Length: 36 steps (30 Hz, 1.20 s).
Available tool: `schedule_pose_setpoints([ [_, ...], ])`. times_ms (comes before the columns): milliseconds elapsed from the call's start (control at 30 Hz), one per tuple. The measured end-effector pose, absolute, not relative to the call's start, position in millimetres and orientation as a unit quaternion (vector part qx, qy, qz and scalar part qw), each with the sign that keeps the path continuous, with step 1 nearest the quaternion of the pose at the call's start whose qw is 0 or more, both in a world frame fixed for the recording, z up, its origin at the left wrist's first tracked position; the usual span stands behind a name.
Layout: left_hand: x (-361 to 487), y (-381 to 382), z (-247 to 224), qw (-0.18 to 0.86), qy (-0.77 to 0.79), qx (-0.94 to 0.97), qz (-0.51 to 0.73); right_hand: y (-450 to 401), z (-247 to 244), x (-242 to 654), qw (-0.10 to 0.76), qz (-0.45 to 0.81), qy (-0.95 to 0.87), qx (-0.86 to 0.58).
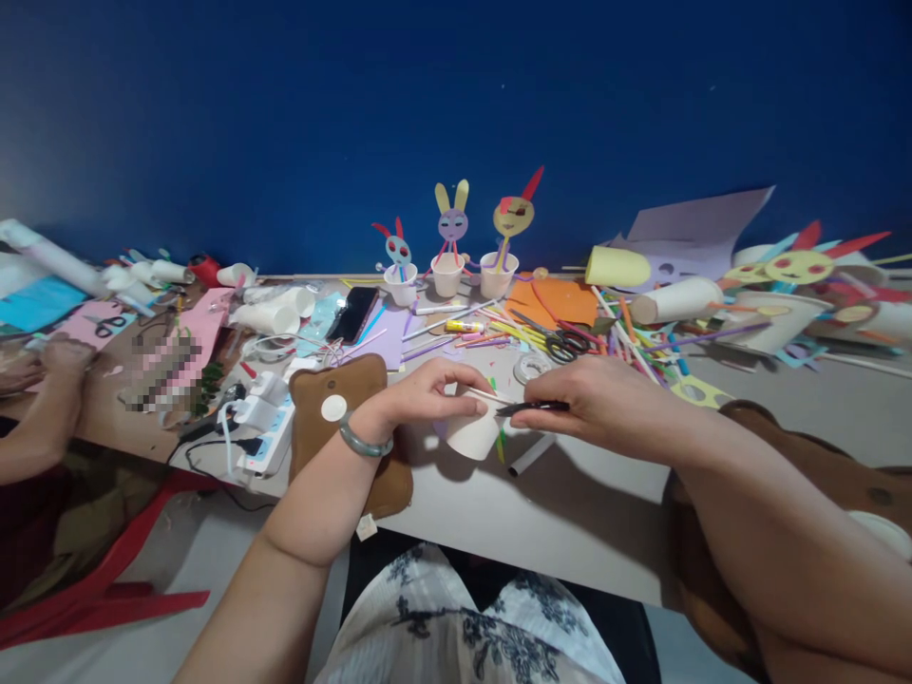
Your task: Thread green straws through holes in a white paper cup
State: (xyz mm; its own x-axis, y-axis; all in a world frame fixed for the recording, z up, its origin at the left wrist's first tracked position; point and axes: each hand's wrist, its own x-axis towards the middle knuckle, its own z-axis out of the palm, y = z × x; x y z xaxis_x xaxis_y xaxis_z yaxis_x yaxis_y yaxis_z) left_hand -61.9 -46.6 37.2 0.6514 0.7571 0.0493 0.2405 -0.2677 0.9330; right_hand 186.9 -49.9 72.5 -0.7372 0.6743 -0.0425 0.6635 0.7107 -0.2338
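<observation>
A white paper cup (471, 435) is tilted above the table, with my left hand (434, 391) closed on its upper part. My right hand (580, 399) is closed around dark scissors (536, 407), whose tips point left against the cup's side. A thin white strip lies across the cup near my left fingers; what it is joined to is unclear. Behind the cup show some green pieces (502, 445). On the table beside the cup lies a short white tube (531, 456), and a roll of tape (531, 367) is just beyond my right fingers.
Three cups with paper rabbit figures (447, 274) stand at the back. Colored straws, another pair of scissors (566, 346) and orange paper (556, 300) lie before them. A brown pouch (334, 380) and power strip (269, 439) are left. Another person's hand (67, 359) is far left.
</observation>
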Motion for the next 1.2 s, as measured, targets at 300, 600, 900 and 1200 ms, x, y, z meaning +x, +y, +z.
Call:
schedule_pose_setpoints([
  [300,-61,-48,34,0.499,0.35,0.738,0.291,-46,69,190,0.087,0.126,-0.927,-0.343],
  [600,-58,-41,26,0.502,0.356,0.688,0.384,-42,70,185,0.161,0.176,-0.895,-0.377],
  [900,-55,-40,26,0.481,0.385,0.669,0.415,-38,63,181,0.188,0.234,-0.864,-0.404],
  [1200,-53,-40,24,0.475,0.384,0.664,0.431,-31,49,178,0.227,0.221,-0.853,-0.414],
])
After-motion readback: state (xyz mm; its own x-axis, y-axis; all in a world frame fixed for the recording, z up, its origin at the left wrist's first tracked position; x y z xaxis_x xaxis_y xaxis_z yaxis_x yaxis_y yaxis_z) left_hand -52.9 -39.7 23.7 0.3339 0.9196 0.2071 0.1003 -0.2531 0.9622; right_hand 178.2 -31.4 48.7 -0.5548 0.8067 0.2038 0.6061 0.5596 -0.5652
